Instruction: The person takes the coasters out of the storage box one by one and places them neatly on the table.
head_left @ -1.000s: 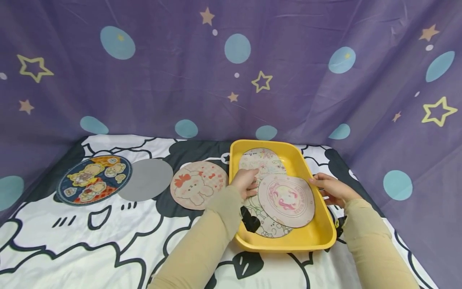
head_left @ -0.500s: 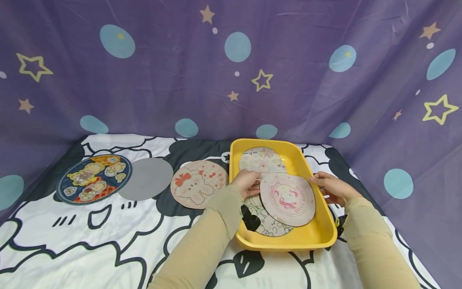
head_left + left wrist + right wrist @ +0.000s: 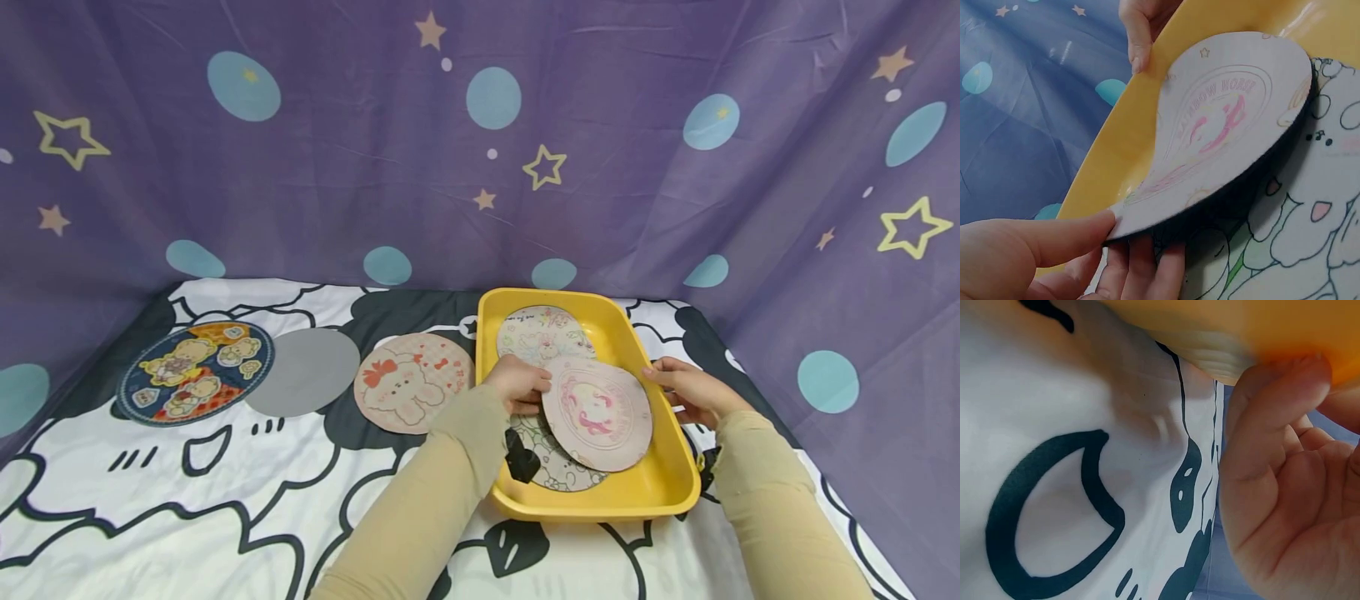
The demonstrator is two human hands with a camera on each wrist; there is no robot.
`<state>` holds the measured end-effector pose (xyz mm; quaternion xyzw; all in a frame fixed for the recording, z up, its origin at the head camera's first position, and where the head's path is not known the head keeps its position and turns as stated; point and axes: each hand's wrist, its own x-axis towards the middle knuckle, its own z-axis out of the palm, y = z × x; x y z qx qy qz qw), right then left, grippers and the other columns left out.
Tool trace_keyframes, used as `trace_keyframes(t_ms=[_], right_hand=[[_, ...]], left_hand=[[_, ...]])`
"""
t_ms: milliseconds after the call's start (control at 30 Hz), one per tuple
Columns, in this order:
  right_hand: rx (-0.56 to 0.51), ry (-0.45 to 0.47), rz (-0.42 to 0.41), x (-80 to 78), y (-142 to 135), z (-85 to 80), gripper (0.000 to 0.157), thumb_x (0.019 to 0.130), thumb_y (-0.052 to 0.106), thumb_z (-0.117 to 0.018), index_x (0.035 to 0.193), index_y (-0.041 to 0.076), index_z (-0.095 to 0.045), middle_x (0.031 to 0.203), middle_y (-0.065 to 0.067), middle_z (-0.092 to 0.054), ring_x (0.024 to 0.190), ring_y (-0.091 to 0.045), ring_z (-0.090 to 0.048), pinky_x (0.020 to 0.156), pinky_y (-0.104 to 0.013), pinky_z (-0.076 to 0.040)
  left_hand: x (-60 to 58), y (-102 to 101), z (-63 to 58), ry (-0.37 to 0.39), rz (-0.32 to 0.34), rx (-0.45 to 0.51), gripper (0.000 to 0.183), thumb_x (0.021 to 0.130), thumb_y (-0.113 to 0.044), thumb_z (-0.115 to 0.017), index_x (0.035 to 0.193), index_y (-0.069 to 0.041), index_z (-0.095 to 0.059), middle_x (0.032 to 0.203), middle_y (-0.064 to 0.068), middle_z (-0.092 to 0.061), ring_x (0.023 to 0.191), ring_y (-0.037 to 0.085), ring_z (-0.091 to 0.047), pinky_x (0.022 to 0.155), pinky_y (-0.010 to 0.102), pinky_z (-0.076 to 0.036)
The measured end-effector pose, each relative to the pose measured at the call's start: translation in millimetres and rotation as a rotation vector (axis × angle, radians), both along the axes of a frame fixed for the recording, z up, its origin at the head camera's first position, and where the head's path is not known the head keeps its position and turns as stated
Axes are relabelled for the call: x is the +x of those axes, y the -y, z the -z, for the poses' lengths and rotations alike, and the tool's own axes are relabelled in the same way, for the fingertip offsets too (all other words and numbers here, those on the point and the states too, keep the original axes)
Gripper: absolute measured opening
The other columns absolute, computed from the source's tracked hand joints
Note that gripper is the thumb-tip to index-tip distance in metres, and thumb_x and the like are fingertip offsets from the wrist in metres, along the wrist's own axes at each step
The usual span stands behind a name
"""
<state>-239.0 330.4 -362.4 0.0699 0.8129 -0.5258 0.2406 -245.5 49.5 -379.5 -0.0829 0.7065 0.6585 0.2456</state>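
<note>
With its thumb on top and fingers underneath, my left hand pinches the left edge of a pale pink round mouse pad. In the left wrist view this flexible pad bends near the thumb, showing a pink "Rainbow Horse" print and a dark underside. It tilts over a yellow plastic tray. My right hand grips the tray's right rim; the right wrist view has its fingers against the tray wall. Inside the tray lie two more round pads: a pastel one at the back and a green-and-white cartoon one in front.
Left of the tray, a pink bunny pad, a plain grey disc and a blue bear-print pad lie in a row on the black-and-white cartoon cloth. A purple curtain hangs behind.
My left hand has shifted right onto the rainbow-horse pad's edge and now pinches it; that edge has lifted and bent. My right hand stays on the tray rim.
</note>
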Motion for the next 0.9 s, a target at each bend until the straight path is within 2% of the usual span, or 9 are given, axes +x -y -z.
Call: trace_keyframes(t_ms=[100, 200, 367, 433, 500, 667, 767, 900], right_hand=[[0.000, 0.000, 0.003, 0.0, 0.3, 0.3, 0.022, 0.104, 0.032, -0.050, 0.108, 0.010, -0.048, 0.090, 0.002, -0.062, 0.077, -0.010, -0.067, 0.071, -0.028, -0.061], [0.000, -0.001, 0.003, 0.0, 0.2, 0.7, 0.024, 0.103, 0.033, -0.051, 0.109, 0.010, -0.048, 0.091, 0.002, -0.063, 0.078, -0.010, -0.067, 0.071, -0.029, -0.061], [-0.002, 0.000, 0.002, -0.4, -0.9, 1.4, 0.025, 0.103, 0.034, -0.051, 0.109, 0.010, -0.048, 0.093, 0.003, -0.064, 0.079, -0.010, -0.067, 0.071, -0.029, -0.061], [-0.004, 0.003, 0.001, -0.4, -1.3, 1.5, 0.026, 0.104, 0.035, -0.051, 0.110, 0.010, -0.048, 0.093, 0.003, -0.065, 0.080, -0.010, -0.068, 0.071, -0.029, -0.061], [-0.006, 0.006, 0.000, -0.4, -1.5, 1.4, 0.026, 0.104, 0.035, -0.051, 0.110, 0.010, -0.047, 0.094, 0.002, -0.065, 0.081, -0.010, -0.068, 0.072, -0.030, -0.061], [-0.003, 0.011, -0.003, -0.1, -1.4, 0.7, 0.026, 0.104, 0.035, -0.050, 0.109, 0.010, -0.047, 0.094, 0.002, -0.064, 0.081, -0.010, -0.068, 0.073, -0.029, -0.061], [-0.004, 0.013, -0.006, -0.1, -1.2, 0.3, 0.025, 0.104, 0.035, -0.050, 0.108, 0.010, -0.047, 0.094, 0.002, -0.063, 0.080, -0.010, -0.067, 0.072, -0.029, -0.061], [-0.002, 0.005, -0.006, -0.4, -0.9, 0.3, 0.026, 0.104, 0.035, -0.050, 0.109, 0.010, -0.047, 0.094, 0.001, -0.064, 0.079, -0.011, -0.067, 0.071, -0.029, -0.061]], left_hand=[[0.0, -0.1, 1.3, -0.011, 0.001, -0.030, 0.047, 0.087, 0.000, -0.070, 0.133, -0.002, -0.059, 0.103, 0.010, -0.067, 0.070, 0.013, -0.061, 0.064, 0.028, -0.059], [1.2, 0.4, 0.5, 0.002, 0.008, -0.038, 0.051, 0.086, 0.000, -0.071, 0.133, 0.000, -0.053, 0.092, 0.011, -0.065, 0.064, 0.014, -0.062, 0.057, 0.027, -0.057], [4.6, 0.7, -2.1, 0.003, 0.091, -0.078, 0.021, 0.085, -0.001, -0.069, 0.105, 0.002, -0.062, 0.071, 0.007, -0.063, 0.057, 0.015, -0.061, 0.050, 0.027, -0.055], [4.7, 0.3, -2.2, 0.004, 0.120, -0.091, 0.011, 0.086, -0.001, -0.068, 0.096, 0.001, -0.064, 0.071, 0.007, -0.063, 0.058, 0.016, -0.062, 0.051, 0.030, -0.057], [4.5, 0.0, -1.9, 0.007, 0.134, -0.098, 0.008, 0.088, 0.000, -0.066, 0.095, -0.001, -0.062, 0.074, 0.009, -0.063, 0.062, 0.018, -0.063, 0.054, 0.033, -0.059], [3.2, -1.2, -0.7, 0.011, 0.127, -0.084, 0.017, 0.090, 0.003, -0.061, 0.106, 0.001, -0.060, 0.083, 0.011, -0.063, 0.072, 0.023, -0.067, 0.067, 0.040, -0.062], [3.3, -1.1, -0.8, 0.005, 0.116, -0.075, 0.032, 0.092, 0.004, -0.057, 0.123, 0.001, -0.057, 0.089, 0.013, -0.063, 0.079, 0.027, -0.070, 0.073, 0.042, -0.062], [5.4, -0.1, -3.2, 0.004, 0.102, -0.010, 0.053, 0.095, 0.008, -0.048, 0.146, -0.005, -0.043, 0.104, 0.019, -0.064, 0.094, 0.033, -0.070, 0.078, 0.047, -0.061]])
